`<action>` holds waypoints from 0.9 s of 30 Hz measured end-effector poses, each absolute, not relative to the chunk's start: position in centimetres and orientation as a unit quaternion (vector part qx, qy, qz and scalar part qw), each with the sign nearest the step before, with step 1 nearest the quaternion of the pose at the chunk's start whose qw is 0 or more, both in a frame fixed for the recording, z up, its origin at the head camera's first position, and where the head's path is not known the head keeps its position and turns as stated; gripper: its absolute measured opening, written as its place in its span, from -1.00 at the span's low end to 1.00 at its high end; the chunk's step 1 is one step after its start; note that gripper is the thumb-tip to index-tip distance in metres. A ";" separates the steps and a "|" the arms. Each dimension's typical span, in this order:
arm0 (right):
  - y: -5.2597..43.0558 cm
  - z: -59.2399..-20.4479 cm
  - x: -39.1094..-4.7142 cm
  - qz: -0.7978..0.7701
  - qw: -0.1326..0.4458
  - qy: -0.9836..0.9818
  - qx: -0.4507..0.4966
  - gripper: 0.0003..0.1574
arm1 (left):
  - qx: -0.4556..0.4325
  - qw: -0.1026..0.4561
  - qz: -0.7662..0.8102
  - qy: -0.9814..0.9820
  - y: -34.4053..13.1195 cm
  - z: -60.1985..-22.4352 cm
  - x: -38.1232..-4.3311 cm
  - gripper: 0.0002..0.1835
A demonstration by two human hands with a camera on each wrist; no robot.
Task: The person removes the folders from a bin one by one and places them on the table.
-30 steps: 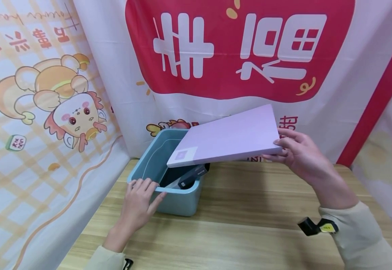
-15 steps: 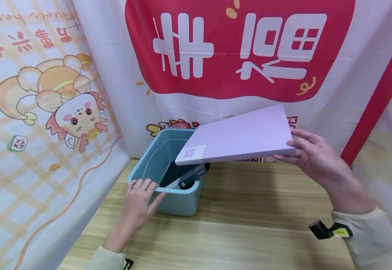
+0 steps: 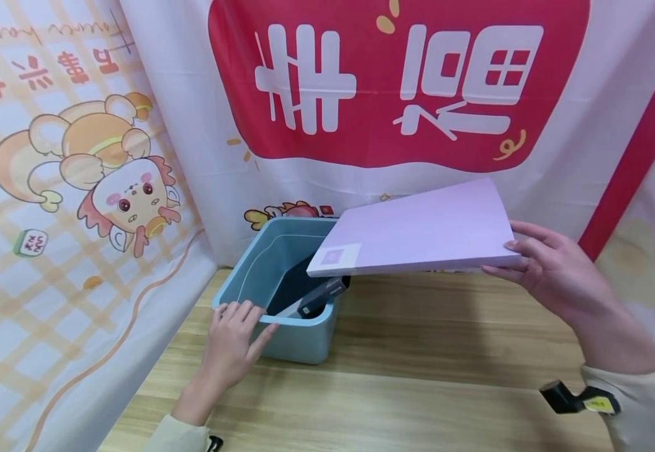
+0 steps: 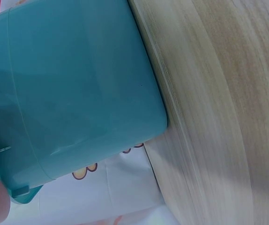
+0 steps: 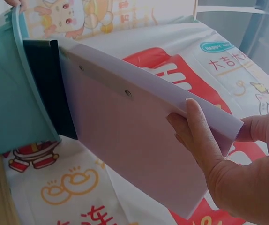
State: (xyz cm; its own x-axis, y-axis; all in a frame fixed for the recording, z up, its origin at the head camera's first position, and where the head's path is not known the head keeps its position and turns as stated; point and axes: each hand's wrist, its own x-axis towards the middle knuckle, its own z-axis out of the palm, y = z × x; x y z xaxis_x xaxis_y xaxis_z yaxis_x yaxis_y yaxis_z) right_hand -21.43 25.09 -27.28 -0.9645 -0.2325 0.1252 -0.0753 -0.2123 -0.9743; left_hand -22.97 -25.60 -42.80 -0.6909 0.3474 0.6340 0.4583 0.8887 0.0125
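Observation:
My right hand (image 3: 564, 282) pinches the right end of a light purple file folder (image 3: 418, 229), thumb above and fingers beneath. The folder slants over the right side of a blue-green plastic bin (image 3: 299, 342), its labelled left corner above the rim. Two rivets show on the underside of the folder (image 5: 134, 126) in the right wrist view. My left hand (image 3: 231, 345) grips the bin's near rim, fingers over the edge and thumb outside. Inside the bin leans a dark folder-like thing (image 3: 324, 296) with a small white mark; its lower part is hidden.
The bin stands on a wood-grain table (image 3: 395, 402), close to the back cloth. Printed cloths hang behind (image 3: 305, 176) and at the left (image 3: 28, 314). In the left wrist view, the bin's side wall (image 4: 78, 89) fills much of the picture.
My right hand has drawn the purple folder to the right, uncovering more of the bin's inside. My left hand and the bin have stayed in place.

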 end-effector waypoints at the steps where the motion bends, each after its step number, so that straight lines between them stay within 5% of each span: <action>1: 25.4 -27.4 -21.3 -0.774 0.050 0.619 -0.123 -0.31 | -0.221 0.326 -0.085 -0.915 -25.5 -42.8 -22.9 -0.65; 12: 28.9 -28.8 -20.4 -0.832 0.042 0.537 -0.136 -0.50 | -0.229 0.333 -0.091 -0.910 -24.9 -42.6 -22.8 -0.65; 27: 32.6 -30.4 -19.5 -0.859 0.022 0.499 -0.115 -0.50 | -0.227 0.329 -0.090 -0.912 -24.8 -42.7 -22.9 -0.62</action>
